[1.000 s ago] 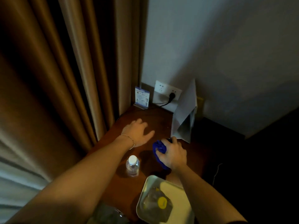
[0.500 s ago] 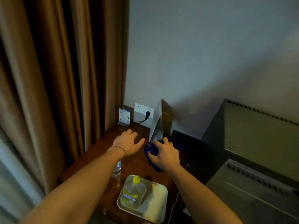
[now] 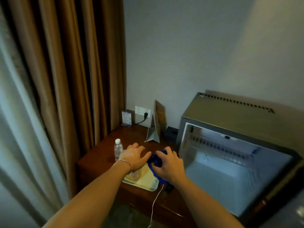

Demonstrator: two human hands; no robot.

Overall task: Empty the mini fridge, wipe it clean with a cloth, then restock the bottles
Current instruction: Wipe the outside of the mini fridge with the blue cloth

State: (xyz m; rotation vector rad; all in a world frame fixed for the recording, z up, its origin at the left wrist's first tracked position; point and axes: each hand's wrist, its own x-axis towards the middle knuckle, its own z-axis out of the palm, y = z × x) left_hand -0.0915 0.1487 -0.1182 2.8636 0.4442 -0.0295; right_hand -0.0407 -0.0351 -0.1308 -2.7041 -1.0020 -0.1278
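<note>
Right hand (image 3: 169, 165) clutches the blue cloth (image 3: 155, 160), bunched, trailing toward six o'clock. Left hand (image 3: 134, 156) hovers with fingers spread. Water bottle (image 3: 118, 148) stands upright at ten o'clock; open mini fridge (image 3: 230, 162) at three.

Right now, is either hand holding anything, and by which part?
The right hand holds the blue cloth, bunched, fingers wrapped around its middle. The left hand is spread open, holding nothing.

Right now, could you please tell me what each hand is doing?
Left hand: open, fingers spread, holding nothing.
Right hand: closed on the blue cloth.
</note>
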